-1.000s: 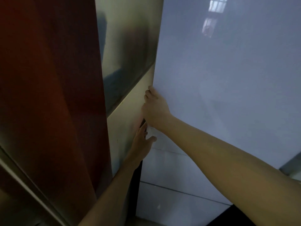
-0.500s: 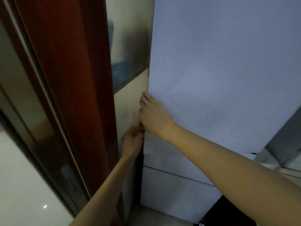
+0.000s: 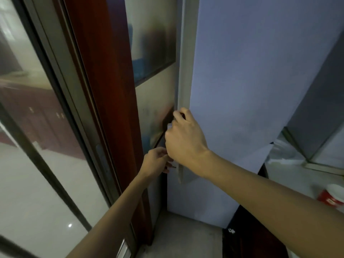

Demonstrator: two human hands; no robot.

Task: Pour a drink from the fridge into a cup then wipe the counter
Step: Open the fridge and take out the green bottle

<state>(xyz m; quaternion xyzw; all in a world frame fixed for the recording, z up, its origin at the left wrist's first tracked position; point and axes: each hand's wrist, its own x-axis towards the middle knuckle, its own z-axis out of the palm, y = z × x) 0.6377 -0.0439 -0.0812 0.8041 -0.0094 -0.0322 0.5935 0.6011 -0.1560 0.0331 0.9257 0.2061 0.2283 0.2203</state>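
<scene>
Two hands, one fridge door, one cup and one counter, entered from the left of the frame.

One glass sliding door, metal-framed, fills the left third. Reflections blur whatever lies behind it. One red-brown wooden post stands beside it, cut off at the top.

One left hand, lower centre, reaches up to the bottom end of the fridge door's edge. Its fingertips lie behind the right hand, so grasping or merely touching cannot be told. One right hand, just above, has its fingers curled round the pale edge strip and grips it. Those fingertips are hidden behind the strip.

One fridge door, pale and plain, takes the centre and upper right and is cut off at the top. It stands slightly ajar, with a narrow dark gap between its edge and the wall panel to its left. The interior is hidden.

One counter sits at the right edge and bears one red cup with a white inside, at the lower right margin. One strip of bare floor lies open between the post and the fridge base.
</scene>
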